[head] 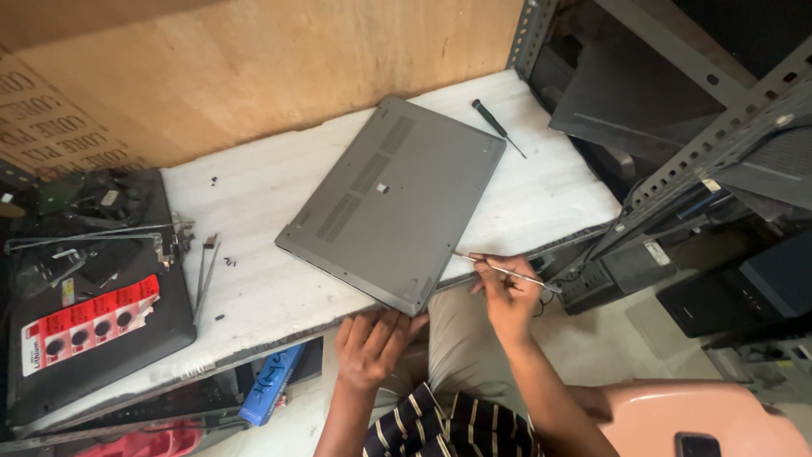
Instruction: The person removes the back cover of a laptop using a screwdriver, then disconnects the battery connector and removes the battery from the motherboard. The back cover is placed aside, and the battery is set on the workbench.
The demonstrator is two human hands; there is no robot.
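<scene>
On the white table (254, 195), a grey laptop (393, 203) is lying bottom-up, near corner overhanging the edge. Left hand (370, 345) is bracing that corner, fingers together under it. Right hand (507, 292) is pinching a thin metal pry tool (499, 267), tip at the laptop's edge seam. Black screwdriver (497, 127) is sitting beside.
</scene>
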